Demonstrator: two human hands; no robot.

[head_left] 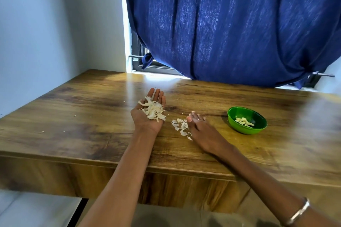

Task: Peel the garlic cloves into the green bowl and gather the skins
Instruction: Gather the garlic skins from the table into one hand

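Left hand (149, 111) lies palm-up, fingers straight toward the table's (73, 116) far edge, carrying skins (153, 109). Right hand (200, 130), flat and palm-down, touches loose skins (181, 127). Peeled cloves (244, 122) sit in the bowl (239, 128) toward the right edge.

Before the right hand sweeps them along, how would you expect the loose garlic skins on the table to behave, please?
The loose skins look thin and curled, so probably very light and apt to scatter. Flakes lying flat on the table may slip under the right hand. They will likely crumple rather than roll.
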